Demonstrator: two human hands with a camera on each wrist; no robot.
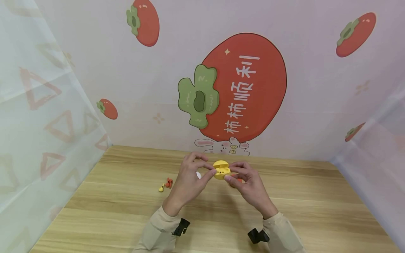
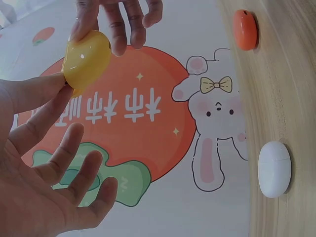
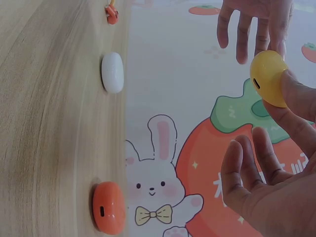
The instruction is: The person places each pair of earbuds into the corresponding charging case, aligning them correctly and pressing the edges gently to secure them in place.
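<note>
A yellow earbud case [image 1: 222, 175] is held up over the table between both hands, its lid raised and its inside facing the head camera. Small dark spots show in the case's hollow. My left hand [image 1: 191, 181] pinches the case's left side between thumb and index finger, the other fingers spread away. On the opposite side, my right hand [image 1: 250, 184] grips it by thumb and fingertips. The case's rounded yellow back [image 2: 89, 57] shows in the left wrist view. A dark port slot marks the yellow shell [image 3: 269, 74] in the right wrist view.
A white case [image 3: 113, 73] and an orange case [image 3: 109, 207] lie on the wooden table [image 1: 126, 218], behind the hands in the head view. Left of them are a yellow earbud [image 1: 161, 187] and orange earbuds [image 1: 169, 182]. A printed backdrop [image 1: 300, 105] stands along the table's back edge.
</note>
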